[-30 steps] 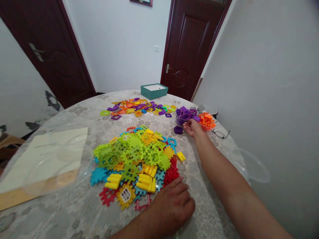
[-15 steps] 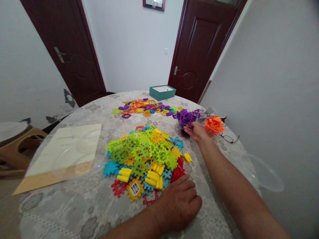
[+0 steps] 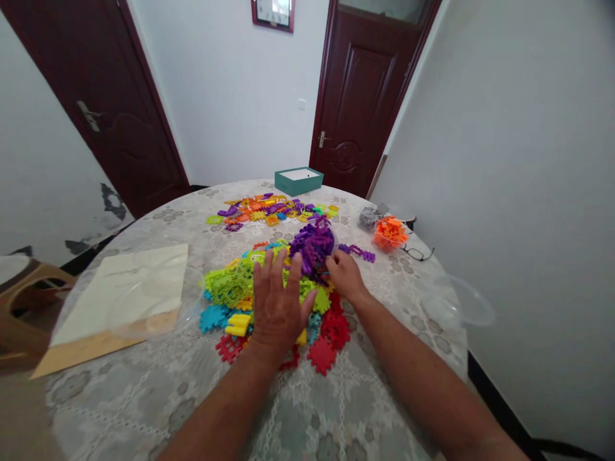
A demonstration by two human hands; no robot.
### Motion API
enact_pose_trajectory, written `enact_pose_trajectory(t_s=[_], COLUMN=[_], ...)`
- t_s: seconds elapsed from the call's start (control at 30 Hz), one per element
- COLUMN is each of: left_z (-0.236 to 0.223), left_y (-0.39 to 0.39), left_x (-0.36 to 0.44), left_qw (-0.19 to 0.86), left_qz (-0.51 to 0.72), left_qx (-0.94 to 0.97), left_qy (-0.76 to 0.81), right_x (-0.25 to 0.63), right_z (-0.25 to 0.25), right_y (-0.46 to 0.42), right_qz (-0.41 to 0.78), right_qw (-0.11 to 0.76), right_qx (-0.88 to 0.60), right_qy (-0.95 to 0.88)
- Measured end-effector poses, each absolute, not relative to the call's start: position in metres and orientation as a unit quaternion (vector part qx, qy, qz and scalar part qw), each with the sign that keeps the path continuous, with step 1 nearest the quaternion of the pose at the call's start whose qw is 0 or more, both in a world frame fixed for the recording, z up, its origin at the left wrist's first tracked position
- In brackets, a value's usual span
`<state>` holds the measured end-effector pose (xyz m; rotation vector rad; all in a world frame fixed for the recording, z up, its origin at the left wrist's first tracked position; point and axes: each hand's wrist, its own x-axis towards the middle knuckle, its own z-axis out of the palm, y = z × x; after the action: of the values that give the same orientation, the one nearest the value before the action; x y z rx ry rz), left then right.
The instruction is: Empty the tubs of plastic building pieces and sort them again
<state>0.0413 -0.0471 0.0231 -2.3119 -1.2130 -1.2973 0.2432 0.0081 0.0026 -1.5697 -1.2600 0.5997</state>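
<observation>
green pieces (image 3: 228, 285): partly behind left fingers (image 3: 277, 273) | wall frame (image 3: 273, 27): top cut off

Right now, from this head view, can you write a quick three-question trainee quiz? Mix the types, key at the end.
1. True or false: the right hand is beside the purple pieces.
2. Which hand has its fingers spread: (a) left hand or (b) right hand?
3. What colour fills the clear bowl nearest the eyeglasses?

Key: 1. True. 2. (a). 3. Orange.
</observation>
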Motion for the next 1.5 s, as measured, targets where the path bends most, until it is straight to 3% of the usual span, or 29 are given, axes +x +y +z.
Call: enact_pose_trajectory(t_s=[0.17,0.47,1.17,1.5], left_z=[0.016,0.007,0.002,0.008], left_y=[-0.033,-0.036,-0.038,-0.032], left_x=[0.030,0.036,0.035,0.028], left_qw=[0.108,0.100,0.092,0.064], left_qz=[-0.400,-0.393,-0.408,-0.426], left_qx=[-0.759,-0.743,-0.743,-0.746], left_qy=[-0.501,-0.532,-0.523,-0.508], right_x=[0.229,0.228,0.193,0.238], right_z=[0.004,0.002,0.028,0.037], right_y=[-0.003,-0.010,0.009,0.006], right_qz=[0.005,-0.220,-0.193,-0.177], right_qw=[0.418,0.278,0.375,0.394], right_qx=[-0.659,-0.595,-0.580,-0.616], right_qy=[-0.625,-0.721,-0.697,-0.659])
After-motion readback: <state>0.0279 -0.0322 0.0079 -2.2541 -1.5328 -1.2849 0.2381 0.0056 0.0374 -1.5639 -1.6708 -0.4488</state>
